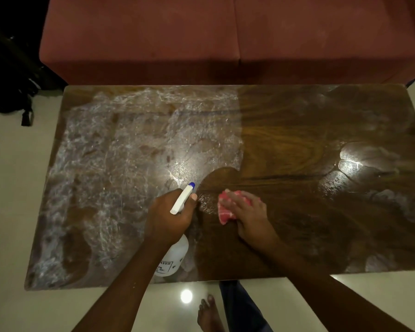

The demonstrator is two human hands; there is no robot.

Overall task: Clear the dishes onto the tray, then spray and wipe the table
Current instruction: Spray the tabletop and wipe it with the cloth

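Head view: the left grip (169,213) was curled round the neck of the bottle (176,256), with the nozzle pointing ahead of it. The bottle was white plastic with a blue tip. It looked light and stiff, perhaps slick when wet, so the neck under the trigger seemed the sound hold. Just right of that, the right grip (249,212) lay with fingers flat on the cloth (222,213), pressing it to the worktop (297,140). The pink, bunched cloth looked soft and limp, best worked under a flat palm. Left of both grips, whitish film smeared the worktop.
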